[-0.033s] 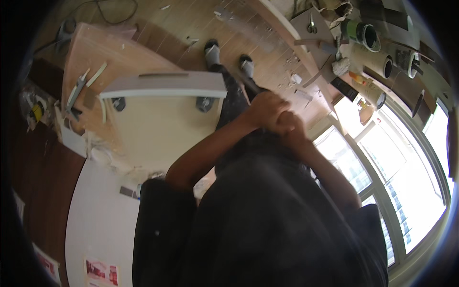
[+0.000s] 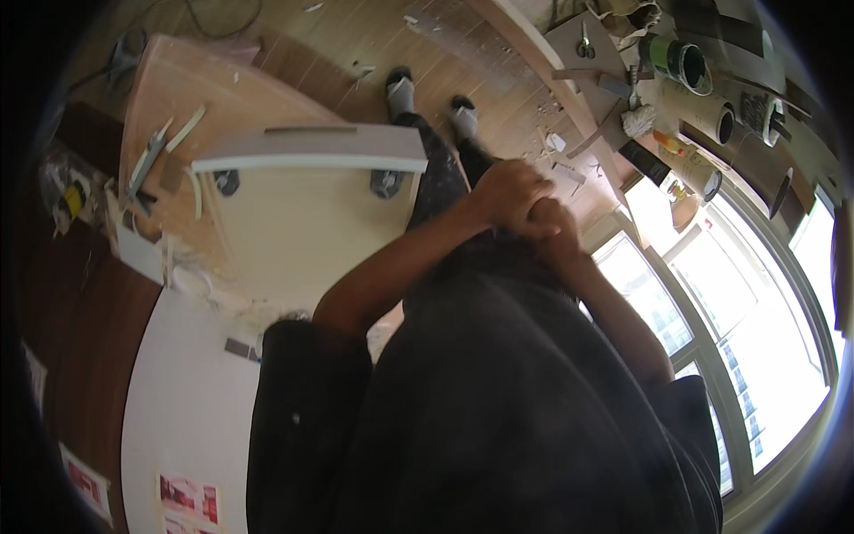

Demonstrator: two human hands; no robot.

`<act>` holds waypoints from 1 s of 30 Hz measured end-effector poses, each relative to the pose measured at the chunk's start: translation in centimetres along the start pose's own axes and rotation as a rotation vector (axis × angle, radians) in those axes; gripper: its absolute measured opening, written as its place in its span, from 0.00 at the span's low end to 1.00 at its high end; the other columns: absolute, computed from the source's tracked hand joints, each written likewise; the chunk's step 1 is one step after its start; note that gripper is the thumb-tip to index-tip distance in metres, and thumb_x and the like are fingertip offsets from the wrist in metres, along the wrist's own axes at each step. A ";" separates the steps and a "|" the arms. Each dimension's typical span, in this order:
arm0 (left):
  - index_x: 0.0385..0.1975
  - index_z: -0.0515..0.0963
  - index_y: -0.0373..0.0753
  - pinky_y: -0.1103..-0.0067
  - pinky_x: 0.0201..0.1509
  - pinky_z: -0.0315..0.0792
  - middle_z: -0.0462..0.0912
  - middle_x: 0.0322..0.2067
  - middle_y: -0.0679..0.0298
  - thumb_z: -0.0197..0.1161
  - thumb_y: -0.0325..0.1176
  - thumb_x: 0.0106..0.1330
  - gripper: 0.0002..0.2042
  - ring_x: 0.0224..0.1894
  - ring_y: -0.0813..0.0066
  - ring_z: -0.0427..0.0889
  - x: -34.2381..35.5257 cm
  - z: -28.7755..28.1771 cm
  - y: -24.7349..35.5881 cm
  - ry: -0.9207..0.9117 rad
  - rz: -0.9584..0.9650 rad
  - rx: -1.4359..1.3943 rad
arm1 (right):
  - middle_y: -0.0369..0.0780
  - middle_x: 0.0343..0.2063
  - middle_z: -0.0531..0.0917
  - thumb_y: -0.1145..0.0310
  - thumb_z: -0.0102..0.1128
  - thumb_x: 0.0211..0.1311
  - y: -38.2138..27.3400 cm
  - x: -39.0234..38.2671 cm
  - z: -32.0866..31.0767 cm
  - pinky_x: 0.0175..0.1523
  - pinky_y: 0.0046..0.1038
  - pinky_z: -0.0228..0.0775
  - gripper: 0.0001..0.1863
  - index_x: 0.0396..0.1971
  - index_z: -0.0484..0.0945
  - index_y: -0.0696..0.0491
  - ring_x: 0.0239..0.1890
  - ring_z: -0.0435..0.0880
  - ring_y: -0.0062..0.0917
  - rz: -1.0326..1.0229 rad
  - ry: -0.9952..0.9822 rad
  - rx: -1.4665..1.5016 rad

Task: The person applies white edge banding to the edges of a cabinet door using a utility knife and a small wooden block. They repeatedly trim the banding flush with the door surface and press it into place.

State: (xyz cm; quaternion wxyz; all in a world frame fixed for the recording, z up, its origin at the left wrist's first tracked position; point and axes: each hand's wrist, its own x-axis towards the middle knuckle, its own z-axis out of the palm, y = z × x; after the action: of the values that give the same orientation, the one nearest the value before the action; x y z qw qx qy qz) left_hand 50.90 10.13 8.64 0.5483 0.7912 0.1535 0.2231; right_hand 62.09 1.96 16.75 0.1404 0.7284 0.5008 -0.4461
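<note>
Between pale panel (image 2: pixel 311 227) and green can (image 2: pixel 663 58), left hand (image 2: pixel 511 193) and right hand (image 2: pixel 558 227) meet, fingers (image 2: pixel 538 183) curled, any hold unclear

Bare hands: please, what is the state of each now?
Bare left hand: closed; any held object hidden.
Bare right hand: closed; any held object hidden.

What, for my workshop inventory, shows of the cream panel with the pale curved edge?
The cream panel looks like painted or laminated board, apparently lying flat on the tan table. A pale curved edge piece runs along its far side, bearing a dark strip; two dark rounded fittings sit near its ends. The hands are off it.
</note>
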 end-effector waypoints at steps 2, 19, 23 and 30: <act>0.35 0.80 0.35 0.66 0.48 0.73 0.83 0.34 0.57 0.65 0.61 0.52 0.29 0.40 0.57 0.82 2.4 -1.7 1.8 -0.088 0.036 -0.034 | 0.50 0.27 0.84 0.64 0.58 0.58 -0.9 -1.1 -3.9 0.38 0.42 0.78 0.10 0.31 0.80 0.57 0.32 0.85 0.44 0.026 -0.037 0.083; 0.45 0.78 0.35 0.66 0.56 0.69 0.81 0.44 0.57 0.65 0.35 0.63 0.14 0.50 0.57 0.78 -10.5 -11.3 -3.2 -0.058 -0.467 0.428 | 0.54 0.23 0.79 0.62 0.55 0.68 3.2 -1.4 -3.3 0.36 0.38 0.70 0.15 0.35 0.75 0.61 0.29 0.82 0.47 0.342 0.097 0.503; 0.42 0.79 0.36 0.66 0.53 0.71 0.82 0.41 0.57 0.65 0.34 0.63 0.11 0.46 0.56 0.79 -9.4 -10.8 -3.7 0.055 -0.606 0.209 | 0.53 0.24 0.80 0.62 0.56 0.67 2.2 -0.5 -3.7 0.38 0.40 0.71 0.13 0.38 0.77 0.59 0.30 0.82 0.47 0.259 0.075 0.507; 0.44 0.79 0.36 0.70 0.54 0.71 0.83 0.43 0.58 0.58 0.37 0.70 0.12 0.47 0.62 0.81 -12.4 -18.5 -10.9 0.981 -0.835 0.539 | 0.53 0.28 0.82 0.62 0.50 0.70 -3.8 2.9 -3.7 0.44 0.45 0.75 0.15 0.48 0.74 0.55 0.36 0.83 0.50 -0.019 -0.228 0.465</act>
State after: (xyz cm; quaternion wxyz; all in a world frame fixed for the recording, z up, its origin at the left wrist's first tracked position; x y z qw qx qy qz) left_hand 30.74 22.72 1.68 0.2400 0.5825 0.7246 0.2794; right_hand 60.99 7.90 17.46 0.0204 0.6812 0.3725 -0.6299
